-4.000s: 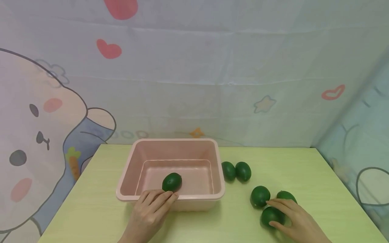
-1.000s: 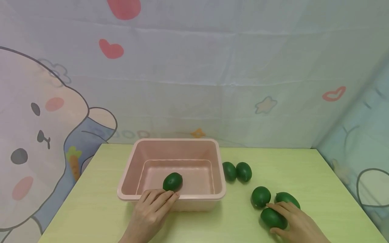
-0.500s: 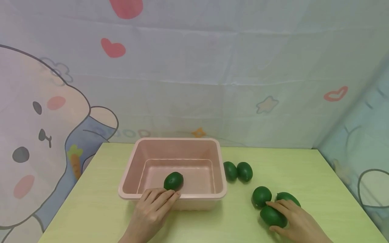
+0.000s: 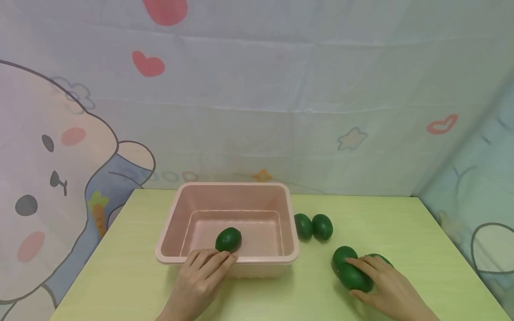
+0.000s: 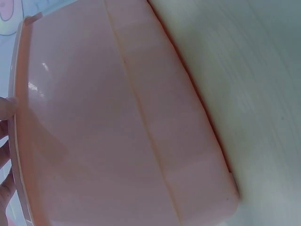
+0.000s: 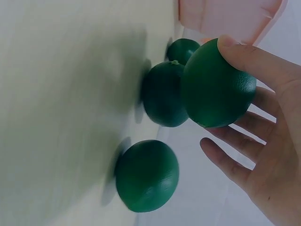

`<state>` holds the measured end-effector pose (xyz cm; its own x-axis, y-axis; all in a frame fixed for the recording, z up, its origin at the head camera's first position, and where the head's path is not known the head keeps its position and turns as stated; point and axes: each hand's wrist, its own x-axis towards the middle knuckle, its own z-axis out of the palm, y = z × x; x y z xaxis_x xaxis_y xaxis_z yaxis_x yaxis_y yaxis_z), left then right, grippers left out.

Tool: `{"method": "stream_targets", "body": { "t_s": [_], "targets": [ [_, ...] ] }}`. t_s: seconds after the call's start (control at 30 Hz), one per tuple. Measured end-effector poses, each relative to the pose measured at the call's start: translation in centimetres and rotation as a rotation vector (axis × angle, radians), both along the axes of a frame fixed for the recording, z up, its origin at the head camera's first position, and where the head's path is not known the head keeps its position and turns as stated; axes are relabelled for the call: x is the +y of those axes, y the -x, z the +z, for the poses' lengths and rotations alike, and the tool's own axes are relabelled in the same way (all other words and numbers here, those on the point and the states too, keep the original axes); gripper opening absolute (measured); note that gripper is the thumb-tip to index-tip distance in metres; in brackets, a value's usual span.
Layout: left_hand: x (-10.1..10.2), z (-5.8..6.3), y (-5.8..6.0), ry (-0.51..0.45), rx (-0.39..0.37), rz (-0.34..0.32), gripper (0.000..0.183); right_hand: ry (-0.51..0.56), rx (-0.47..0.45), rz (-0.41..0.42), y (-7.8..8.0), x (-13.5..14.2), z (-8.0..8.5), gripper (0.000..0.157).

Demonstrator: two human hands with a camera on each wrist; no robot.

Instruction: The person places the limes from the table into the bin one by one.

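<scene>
A pink plastic basin point(image 4: 265, 260) stands left of centre on the table, with one dark green lime point(image 4: 229, 239) inside near its front wall. My left hand point(image 4: 198, 281) grips the basin's front rim, fingers hooked over it; the left wrist view shows the fingertips point(image 5: 6, 109) at the rim. My right hand point(image 4: 387, 285) holds a lime point(image 6: 216, 87) between thumb and fingers, raised off the table. Behind the held lime, a second lime point(image 4: 342, 255) overlaps it in the head view. Another lime point(image 4: 383, 258) shows partly behind my right hand.
Two limes, one on the left point(image 4: 303, 226) and one on the right point(image 4: 322, 227), lie side by side just right of the basin. A cartoon-printed cloth point(image 4: 257, 89) hangs behind the pale yellow-green table point(image 4: 381, 218).
My right hand has closed on the near lime and, since half a second ago, lifted it slightly up and to the left. My left hand and the basin have stayed put.
</scene>
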<state>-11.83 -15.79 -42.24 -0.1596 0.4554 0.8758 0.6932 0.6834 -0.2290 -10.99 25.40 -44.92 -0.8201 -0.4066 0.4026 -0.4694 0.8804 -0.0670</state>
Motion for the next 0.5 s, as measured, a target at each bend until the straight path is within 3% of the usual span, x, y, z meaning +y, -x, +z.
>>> {"method": "stream_targets", "body": {
  "t_s": [0.5],
  "targets": [
    [0.1,0.1,0.0,-0.003,0.009,-0.002,0.032,-0.006,0.005,0.021,0.7,-0.8,1.3,0.068]
  ]
}}
